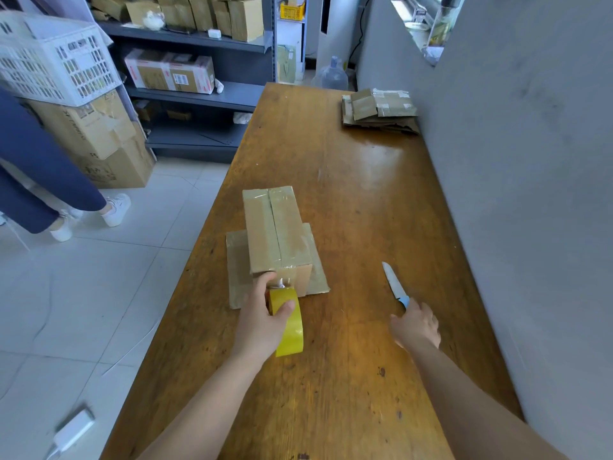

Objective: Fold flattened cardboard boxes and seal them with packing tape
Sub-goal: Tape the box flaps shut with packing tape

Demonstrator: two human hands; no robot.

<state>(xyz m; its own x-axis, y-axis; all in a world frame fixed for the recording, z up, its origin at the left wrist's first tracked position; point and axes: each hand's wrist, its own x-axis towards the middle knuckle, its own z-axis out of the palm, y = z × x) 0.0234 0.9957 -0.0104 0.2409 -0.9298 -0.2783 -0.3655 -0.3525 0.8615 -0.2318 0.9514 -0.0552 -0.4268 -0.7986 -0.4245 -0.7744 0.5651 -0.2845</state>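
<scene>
left hand (pixel 262 322) grips the yellow tape roll (pixel 290 327). its thumb is curled over the roll's top and its fingers are wrapped round the far side. one fingertip reaches up to touch the near end of the box (pixel 275 230). a short, crumpled stretch of clear tape (pixel 282 283) runs from the roll to that near end. the roll stands on edge just in front of the box.

the box is folded up and stands near the table's (pixel 358 180) left edge, with shiny tape along its top seam. under the box lies a flat piece of cardboard (pixel 237 270), sticking out on both sides and toward the near end.

right hand (pixel 416 327) is out to the right of the box and nearer the camera, back up. its fingers are stretched forward over the end of the knife's (pixel 393 283) blue handle, and its thumb is spread off to the side, not on the handle. the knife lies flat on the table to the right of the box, its pale blade pointing away.

far beyond the box, against the grey wall (pixel 530 161), sits a pile of flattened boxes (pixel 379 109). left of the box, off the table, are grey shelves (pixel 199 94) with cartons, a white crate (pixel 56 58), and a person's legs (pixel 39 161) in blue trousers on the tiled floor.
</scene>
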